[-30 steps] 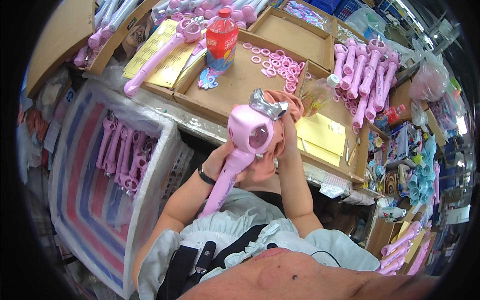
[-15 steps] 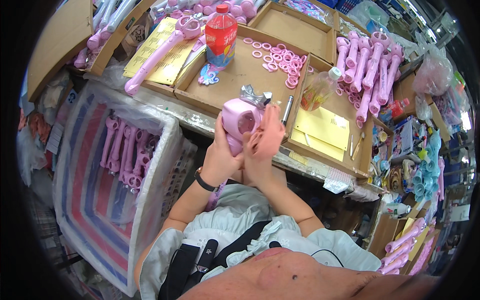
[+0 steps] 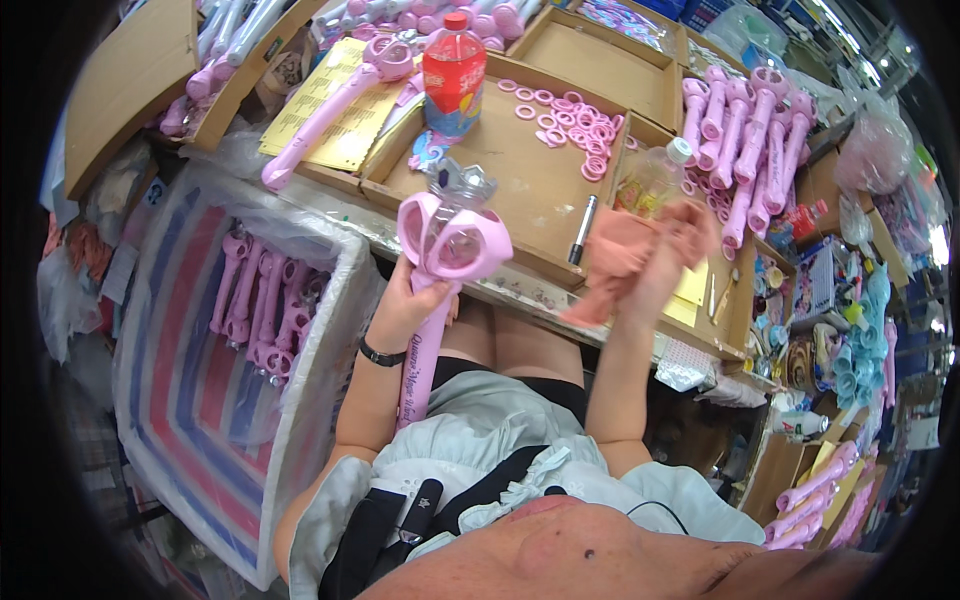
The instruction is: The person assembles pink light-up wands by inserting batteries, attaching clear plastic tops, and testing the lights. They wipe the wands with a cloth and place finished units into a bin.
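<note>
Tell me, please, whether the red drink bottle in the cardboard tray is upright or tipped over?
Upright. The red drink bottle stands on its base in the cardboard tray, with its red cap at the top.

We have open air between our left hand (image 3: 405, 305) holding the pink wand (image 3: 440, 270) and our right hand (image 3: 665, 265) with the cloth (image 3: 615, 265). Ahead, the cardboard tray (image 3: 520, 185) floor lies bare, hemmed by a red bottle (image 3: 453, 75), rings (image 3: 575, 130) and a marker (image 3: 583, 230).
</note>
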A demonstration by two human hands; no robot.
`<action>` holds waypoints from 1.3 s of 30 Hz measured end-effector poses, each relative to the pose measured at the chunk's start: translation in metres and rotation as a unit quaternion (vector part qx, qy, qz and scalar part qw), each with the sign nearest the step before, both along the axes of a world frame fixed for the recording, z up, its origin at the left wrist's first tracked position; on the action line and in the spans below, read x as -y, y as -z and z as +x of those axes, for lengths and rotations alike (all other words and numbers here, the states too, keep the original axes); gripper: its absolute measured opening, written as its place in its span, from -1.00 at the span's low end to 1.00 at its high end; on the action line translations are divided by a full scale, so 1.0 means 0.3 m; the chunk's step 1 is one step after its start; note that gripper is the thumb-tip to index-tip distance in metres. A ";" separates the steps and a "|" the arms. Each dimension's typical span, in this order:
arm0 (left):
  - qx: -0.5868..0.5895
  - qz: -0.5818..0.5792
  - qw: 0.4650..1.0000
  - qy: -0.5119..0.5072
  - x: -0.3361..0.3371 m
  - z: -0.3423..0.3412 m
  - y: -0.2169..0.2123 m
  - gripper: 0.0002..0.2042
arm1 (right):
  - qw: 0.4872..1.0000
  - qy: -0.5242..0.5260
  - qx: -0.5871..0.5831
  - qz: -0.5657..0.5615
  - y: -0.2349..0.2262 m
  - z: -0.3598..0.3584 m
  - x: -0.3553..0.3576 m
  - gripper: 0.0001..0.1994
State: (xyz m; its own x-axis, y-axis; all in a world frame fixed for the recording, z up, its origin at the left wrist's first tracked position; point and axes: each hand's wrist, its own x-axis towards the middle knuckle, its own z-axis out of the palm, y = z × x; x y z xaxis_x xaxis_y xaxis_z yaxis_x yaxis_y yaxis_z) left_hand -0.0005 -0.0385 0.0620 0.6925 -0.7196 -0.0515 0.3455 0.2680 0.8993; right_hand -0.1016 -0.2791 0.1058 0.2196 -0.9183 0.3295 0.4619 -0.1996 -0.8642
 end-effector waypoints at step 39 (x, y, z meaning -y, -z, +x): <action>-0.188 -0.248 0.896 0.317 0.092 -0.061 0.056 -0.29 | 0.881 -0.376 0.039 0.284 0.089 0.019 -0.293 -0.59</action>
State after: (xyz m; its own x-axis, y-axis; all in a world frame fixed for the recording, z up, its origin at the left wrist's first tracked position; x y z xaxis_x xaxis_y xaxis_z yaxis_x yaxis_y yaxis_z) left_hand -0.0187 -0.0662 0.0453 0.1369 -0.9610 0.2401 0.8238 0.2451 0.5112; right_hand -0.0959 -0.1913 0.0790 0.8338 -0.5437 -0.0955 0.3408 0.6431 -0.6858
